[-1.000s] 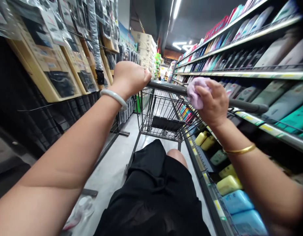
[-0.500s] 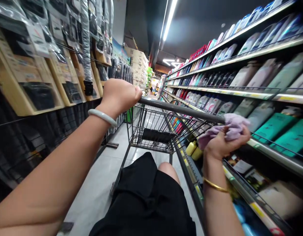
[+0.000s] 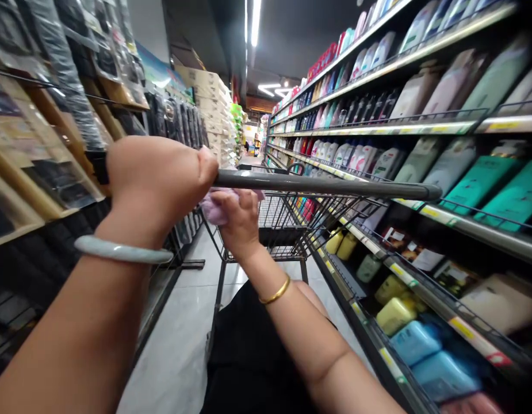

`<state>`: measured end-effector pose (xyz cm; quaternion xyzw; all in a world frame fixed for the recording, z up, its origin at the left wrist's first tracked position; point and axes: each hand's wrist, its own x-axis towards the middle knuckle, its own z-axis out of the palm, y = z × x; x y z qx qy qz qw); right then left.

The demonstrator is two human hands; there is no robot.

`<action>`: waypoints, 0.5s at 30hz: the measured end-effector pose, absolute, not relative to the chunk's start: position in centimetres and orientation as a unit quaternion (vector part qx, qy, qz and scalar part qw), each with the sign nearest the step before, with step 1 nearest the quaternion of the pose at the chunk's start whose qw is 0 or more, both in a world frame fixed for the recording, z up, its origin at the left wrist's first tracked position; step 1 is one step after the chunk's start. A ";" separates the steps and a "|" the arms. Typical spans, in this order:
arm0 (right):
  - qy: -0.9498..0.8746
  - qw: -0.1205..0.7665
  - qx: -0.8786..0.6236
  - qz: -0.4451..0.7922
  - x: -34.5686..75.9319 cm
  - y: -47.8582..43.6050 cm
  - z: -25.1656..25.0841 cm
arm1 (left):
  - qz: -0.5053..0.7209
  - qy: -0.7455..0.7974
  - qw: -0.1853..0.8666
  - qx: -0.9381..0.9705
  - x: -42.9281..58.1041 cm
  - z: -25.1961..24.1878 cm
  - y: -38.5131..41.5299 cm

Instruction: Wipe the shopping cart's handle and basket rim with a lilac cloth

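Observation:
My left hand [image 3: 156, 181] is wrapped round the left end of the dark grey handle [image 3: 317, 185] of a shopping cart. A pale bangle [image 3: 123, 249] circles that wrist. Just below the bar, my right hand [image 3: 242, 224] is closed on a light purple cloth [image 3: 216, 208], close beside my left hand. Part of the cloth shows behind the handle, and some of it is hidden by my fingers. The cart's black wire basket [image 3: 283, 210] extends forward beyond the handle.
On the right, long shelves [image 3: 442, 127] hold rows of bottles, including teal pump bottles [image 3: 507, 187] near the handle's end. Packaged goods [image 3: 62, 138] hang on the left. Stacked boxes [image 3: 211, 109] stand farther down the aisle, above a pale tiled floor [image 3: 179, 322].
My right hand has moved with the cloth from the handle's right end leftward to below its left part. My left hand stays on the bar and appears nearer, and the view has shifted.

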<state>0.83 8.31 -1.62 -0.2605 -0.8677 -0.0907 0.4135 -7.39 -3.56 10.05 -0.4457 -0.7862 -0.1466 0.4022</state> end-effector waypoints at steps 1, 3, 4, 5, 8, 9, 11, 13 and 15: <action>-0.853 0.436 -0.272 -0.087 0.6 8.3 -1.8 | -0.142 -0.785 0.407 -0.444 -7.5 10.0 -3.6; -0.806 0.497 -0.314 -0.074 1.7 9.2 -2.3 | -0.133 -0.787 0.409 -0.442 -7.6 10.0 -3.7; -0.784 0.518 -0.334 -0.067 2.9 10.0 -2.6 | -0.128 -0.789 0.407 -0.441 -7.6 10.0 -3.7; -0.755 0.544 -0.362 -0.057 4.1 10.8 -2.9 | -0.123 -0.792 0.405 -0.440 -7.7 10.0 -3.7; -0.618 0.638 -0.459 -0.017 6.2 12.3 -3.6 | -0.120 -0.801 0.392 -0.436 -7.7 10.0 -3.5; -0.590 0.658 -0.468 -0.008 5.8 12.3 -4.0 | -0.127 -0.802 0.390 -0.434 -7.7 9.9 -3.5; -0.608 0.676 -0.417 -0.007 3.7 11.6 -5.0 | -0.147 -0.799 0.390 -0.432 -7.9 9.7 -3.4; -0.705 0.650 -0.280 -0.029 0.7 11.0 -6.2 | -0.170 -0.787 0.396 -0.441 -8.2 9.5 -3.5; -0.770 0.610 -0.180 -0.049 -1.4 11.2 -7.6 | -0.212 -0.757 0.359 -0.503 -8.5 9.4 -3.7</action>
